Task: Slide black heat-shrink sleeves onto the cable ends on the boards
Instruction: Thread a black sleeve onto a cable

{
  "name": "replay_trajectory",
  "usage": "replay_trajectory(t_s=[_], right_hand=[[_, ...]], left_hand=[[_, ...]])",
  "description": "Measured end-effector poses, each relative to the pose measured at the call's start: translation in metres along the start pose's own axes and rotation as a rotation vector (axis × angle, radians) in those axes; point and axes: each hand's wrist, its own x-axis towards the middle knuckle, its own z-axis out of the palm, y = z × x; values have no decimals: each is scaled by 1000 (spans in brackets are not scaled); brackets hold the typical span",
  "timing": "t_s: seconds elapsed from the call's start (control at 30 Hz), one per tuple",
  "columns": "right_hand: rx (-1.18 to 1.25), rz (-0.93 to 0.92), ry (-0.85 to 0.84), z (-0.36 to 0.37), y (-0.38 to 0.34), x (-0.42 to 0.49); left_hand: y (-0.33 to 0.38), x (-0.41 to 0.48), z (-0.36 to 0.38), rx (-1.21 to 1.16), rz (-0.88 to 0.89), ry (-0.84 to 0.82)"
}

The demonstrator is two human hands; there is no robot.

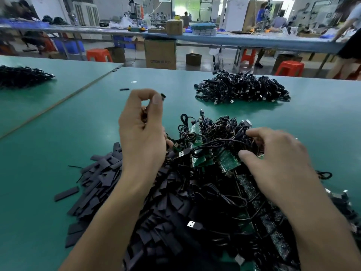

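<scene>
Hands | left hand [141,133] pinches black piece [163,96] | right hand [277,163] on cable pile [213,132], grip unclear | table [48,145] left of sleeve heap [101,177]

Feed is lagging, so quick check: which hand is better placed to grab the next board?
Likely the right. The right hand lies on the tangle of cables, its thumb beside a green board. The left hand is raised, pinching a small black piece.

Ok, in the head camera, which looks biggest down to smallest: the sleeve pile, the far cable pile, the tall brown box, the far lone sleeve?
1. Sleeve pile, helped by being nearest the camera.
2. Far cable pile.
3. Tall brown box, farther off, so its real size is unsure.
4. Far lone sleeve.
</scene>
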Motion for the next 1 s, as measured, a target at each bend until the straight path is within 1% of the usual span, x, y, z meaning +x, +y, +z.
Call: replay_trajectory(t_s=[0.1,0.13,0.2,0.3,0.43,0.53,0.63,0.7,0.8,0.9,1.0], right_hand=[[94,-211,41,4,-18,-8],[132,-278,19,7,-25,-11],[161,-393,-86,18,-37,-17],[83,-504,-240,44,-49,-21],[-45,-623,-399,81,-60,-16],[-137,-677,-401,98,-62,-16],[-144,-672,-349,104,-59,-15],[-99,-655,-322,102,-59,-16],[63,-552,-251,89,-57,-19],[249,-420,-102,67,-50,-16],[442,-278,11,43,-39,-11]], left_hand=[[-6,3,-2,175,-37,-43],[-7,4,-2,203,-65,-45],[-8,6,-2,223,-124,-44],[-10,6,0,126,-182,-50],[-8,5,1,33,-189,-48],[-6,3,2,-3,-162,-55],[-3,2,2,-52,-147,-73],[-1,2,2,-80,-152,-80],[1,1,2,-96,-147,-73],[1,0,0,-106,-89,-76],[1,-3,0,-81,-60,-131]])
